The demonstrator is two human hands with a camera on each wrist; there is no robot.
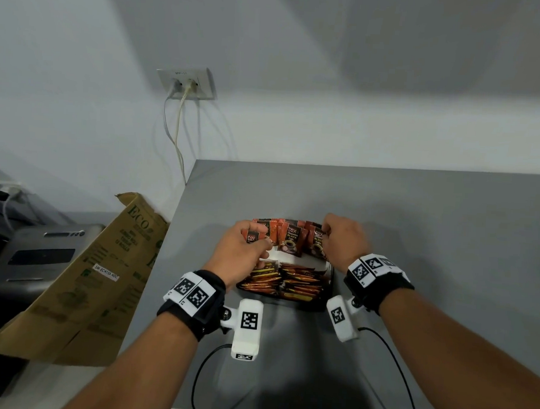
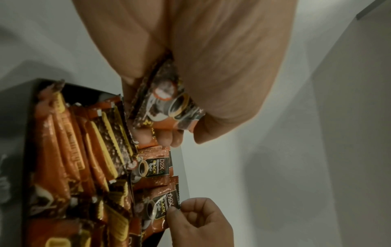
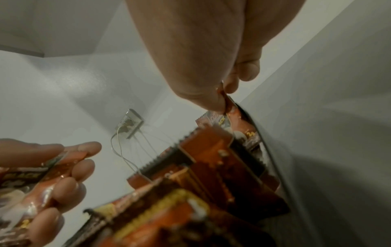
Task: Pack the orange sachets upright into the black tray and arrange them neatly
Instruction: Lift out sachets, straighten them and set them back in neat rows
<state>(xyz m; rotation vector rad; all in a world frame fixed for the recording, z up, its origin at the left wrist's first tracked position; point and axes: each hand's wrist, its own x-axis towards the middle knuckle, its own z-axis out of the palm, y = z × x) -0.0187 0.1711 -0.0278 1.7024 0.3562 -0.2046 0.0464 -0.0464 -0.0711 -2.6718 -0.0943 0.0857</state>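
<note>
My left hand (image 1: 243, 249) pinches 1 orange sachet (image 2: 167, 107), thumb against fingers. My right hand (image 1: 342, 239) pinches another's top edge (image 3: 227, 107) at back row of black tray (image 1: 330, 278). Risk: upright row unsupported, nudge topples it domino-style; glossy foil slips.

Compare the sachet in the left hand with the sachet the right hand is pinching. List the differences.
The left hand's sachet sits at the left end of the far row; the right hand's sachet sits at the right end. The left hand wraps thumb and fingers round its sachet's body; the right hand only pinches its sachet by the top edge. Both are orange, with the same D2X black coffee print, at the far end of the black tray.
</note>
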